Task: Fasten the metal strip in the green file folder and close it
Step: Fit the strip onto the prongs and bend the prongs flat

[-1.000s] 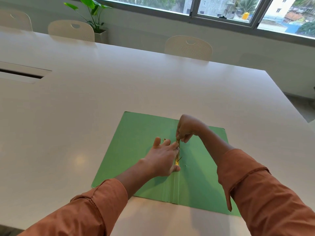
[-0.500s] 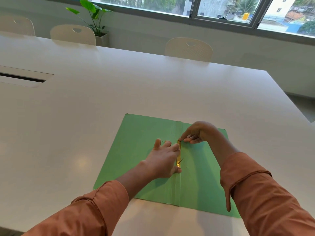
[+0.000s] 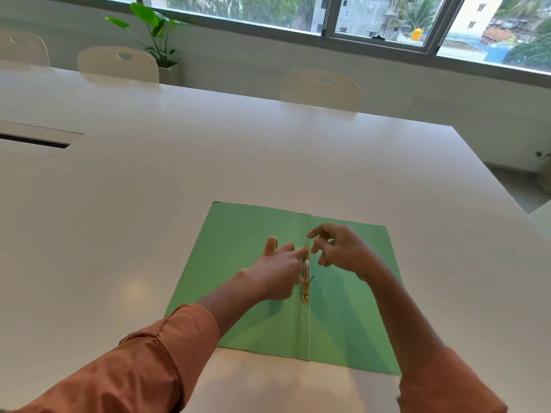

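The green file folder point(image 3: 238, 263) lies open and flat on the white table, spine running away from me. A gold metal strip point(image 3: 306, 289) lies along the spine, with a thin prong sticking up beside it. My left hand point(image 3: 275, 274) rests flat on the left leaf, fingertips pressing the strip's left edge. My right hand point(image 3: 343, 248) hovers just right of the strip's far end, fingers spread and curled, holding nothing.
The white table point(image 3: 179, 174) reaches far ahead and left, with a cable slot point(image 3: 32, 141) at the left. Its right edge runs near the folder's far right. White chairs point(image 3: 322, 89) and a potted plant point(image 3: 158, 40) stand behind it under the windows.
My right hand lifted off the strip's far end and opened its fingers, moving slightly right. My left hand stayed pressed against the strip.
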Available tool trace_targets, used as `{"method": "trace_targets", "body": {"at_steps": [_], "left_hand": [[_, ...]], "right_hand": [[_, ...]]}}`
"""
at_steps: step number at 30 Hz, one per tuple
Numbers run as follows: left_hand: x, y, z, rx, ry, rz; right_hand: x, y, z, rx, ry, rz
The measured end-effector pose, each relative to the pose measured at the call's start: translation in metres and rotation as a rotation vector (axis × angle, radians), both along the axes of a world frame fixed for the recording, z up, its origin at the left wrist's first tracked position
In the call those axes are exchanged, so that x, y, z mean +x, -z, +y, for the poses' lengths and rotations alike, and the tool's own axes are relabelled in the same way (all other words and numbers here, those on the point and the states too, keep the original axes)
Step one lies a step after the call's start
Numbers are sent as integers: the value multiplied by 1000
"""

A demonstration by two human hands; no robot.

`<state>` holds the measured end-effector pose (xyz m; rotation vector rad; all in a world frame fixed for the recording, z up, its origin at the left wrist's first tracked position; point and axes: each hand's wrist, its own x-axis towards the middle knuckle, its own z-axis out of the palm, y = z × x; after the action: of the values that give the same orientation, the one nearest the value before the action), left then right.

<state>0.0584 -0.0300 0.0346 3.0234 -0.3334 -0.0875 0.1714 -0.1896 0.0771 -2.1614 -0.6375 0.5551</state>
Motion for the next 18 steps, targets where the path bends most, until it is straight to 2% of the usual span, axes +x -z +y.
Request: {"method": "trace_targets", "body": {"at_steps": [4,8,14,18], "left_hand": [[1,-4,-2,-82,-48,-15],[1,-3,-4,-64,-52,-45],[4,3,-6,11,-47,-56],[4,3,-6,-21,-50,-43]], "right_hand": [[-50,2,-16,143,19,-152],[-71,17,-23,46,-84,-346],[-75,30,-40,-99,-8,-418],[-91,37,-40,-152,33,-437]]}}
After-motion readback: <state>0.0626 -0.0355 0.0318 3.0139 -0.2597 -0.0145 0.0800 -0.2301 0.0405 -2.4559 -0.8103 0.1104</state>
